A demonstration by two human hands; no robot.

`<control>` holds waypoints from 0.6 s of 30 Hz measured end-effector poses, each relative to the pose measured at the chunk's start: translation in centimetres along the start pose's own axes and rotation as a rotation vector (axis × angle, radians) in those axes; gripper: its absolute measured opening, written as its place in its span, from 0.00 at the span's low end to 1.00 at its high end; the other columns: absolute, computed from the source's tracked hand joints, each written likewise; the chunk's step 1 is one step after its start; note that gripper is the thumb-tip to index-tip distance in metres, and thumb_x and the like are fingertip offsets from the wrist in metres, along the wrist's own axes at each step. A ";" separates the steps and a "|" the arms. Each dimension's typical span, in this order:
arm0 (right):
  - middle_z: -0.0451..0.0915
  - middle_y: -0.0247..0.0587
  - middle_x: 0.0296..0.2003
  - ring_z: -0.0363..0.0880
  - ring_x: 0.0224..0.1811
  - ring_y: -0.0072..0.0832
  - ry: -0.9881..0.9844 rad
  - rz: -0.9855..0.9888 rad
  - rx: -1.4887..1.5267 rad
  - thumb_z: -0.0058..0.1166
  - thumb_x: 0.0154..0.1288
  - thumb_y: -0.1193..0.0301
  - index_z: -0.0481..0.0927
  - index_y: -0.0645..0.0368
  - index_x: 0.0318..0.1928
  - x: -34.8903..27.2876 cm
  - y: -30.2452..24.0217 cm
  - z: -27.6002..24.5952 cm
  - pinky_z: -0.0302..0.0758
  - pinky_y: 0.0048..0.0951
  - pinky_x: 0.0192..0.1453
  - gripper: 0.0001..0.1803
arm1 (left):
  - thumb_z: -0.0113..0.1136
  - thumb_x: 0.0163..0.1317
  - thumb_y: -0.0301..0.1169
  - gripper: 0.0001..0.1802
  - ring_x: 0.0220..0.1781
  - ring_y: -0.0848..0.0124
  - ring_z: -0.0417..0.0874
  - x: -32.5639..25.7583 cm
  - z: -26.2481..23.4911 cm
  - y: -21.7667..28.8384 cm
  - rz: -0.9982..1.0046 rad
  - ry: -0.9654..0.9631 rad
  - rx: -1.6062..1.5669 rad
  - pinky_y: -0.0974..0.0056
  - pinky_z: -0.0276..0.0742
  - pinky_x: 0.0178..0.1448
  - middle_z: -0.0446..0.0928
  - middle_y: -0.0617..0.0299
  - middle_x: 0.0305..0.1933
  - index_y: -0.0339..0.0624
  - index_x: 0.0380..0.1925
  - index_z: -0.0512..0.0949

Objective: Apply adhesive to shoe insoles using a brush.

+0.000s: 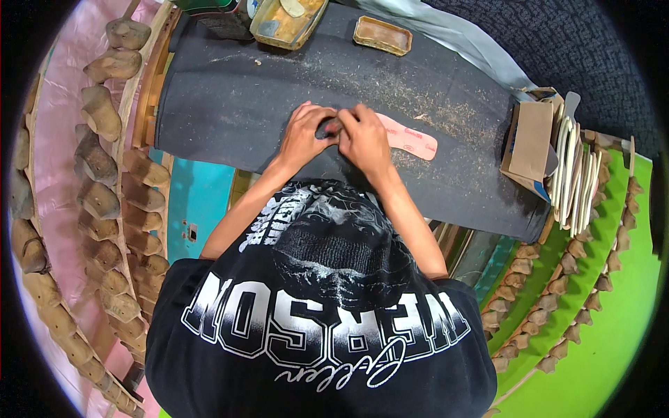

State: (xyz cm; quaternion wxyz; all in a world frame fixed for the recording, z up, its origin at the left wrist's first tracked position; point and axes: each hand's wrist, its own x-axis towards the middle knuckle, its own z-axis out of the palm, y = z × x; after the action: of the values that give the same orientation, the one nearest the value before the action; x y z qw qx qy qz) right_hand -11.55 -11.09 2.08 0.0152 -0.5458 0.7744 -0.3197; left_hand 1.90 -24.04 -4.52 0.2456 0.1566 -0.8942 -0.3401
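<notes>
Both forearms enter from below and converge ahead of the torso, elbows bent and spread. Left hand (304, 134) lies palm down, fingers curled inward toward the right. Right hand (364, 139) lies palm down, knuckles raised, fingers bent toward the left. The two hands meet at their fingertips, wrists apart.

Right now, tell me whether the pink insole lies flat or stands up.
Flat. The pink insole lies face up on the dark table, its near end under the right hand and left hand.
</notes>
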 end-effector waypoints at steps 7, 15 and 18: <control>0.79 0.48 0.36 0.83 0.40 0.52 -0.083 -0.067 0.179 0.60 0.53 0.84 0.83 0.58 0.46 -0.2 1.3 -2.0 0.81 0.48 0.44 0.18 | 0.83 0.50 0.36 0.42 0.73 0.57 0.78 0.3 -0.6 0.9 -0.023 -0.045 -0.031 0.43 0.60 0.85 0.83 0.62 0.65 0.48 0.68 0.78; 0.83 0.46 0.37 0.85 0.42 0.48 -0.115 -0.052 0.288 0.61 0.55 0.84 0.82 0.58 0.40 -1.9 0.2 -1.4 0.82 0.46 0.47 0.12 | 0.79 0.56 0.43 0.42 0.79 0.61 0.72 0.3 -0.4 0.4 0.101 -0.125 0.131 0.42 0.53 0.87 0.80 0.64 0.69 0.52 0.72 0.77; 0.86 0.48 0.41 0.88 0.41 0.46 0.002 0.065 0.290 0.65 0.62 0.84 0.84 0.63 0.44 -0.6 1.5 -1.2 0.83 0.43 0.47 0.11 | 0.78 0.57 0.47 0.41 0.79 0.60 0.71 0.0 -0.6 0.5 0.006 -0.116 0.060 0.41 0.53 0.87 0.78 0.65 0.70 0.52 0.72 0.77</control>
State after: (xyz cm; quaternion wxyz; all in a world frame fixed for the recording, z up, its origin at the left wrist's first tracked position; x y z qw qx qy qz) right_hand -13.02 -9.73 2.02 0.1034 -0.5121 0.7376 -0.4279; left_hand 2.15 -23.96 -3.79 0.1896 0.1412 -0.9171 -0.3209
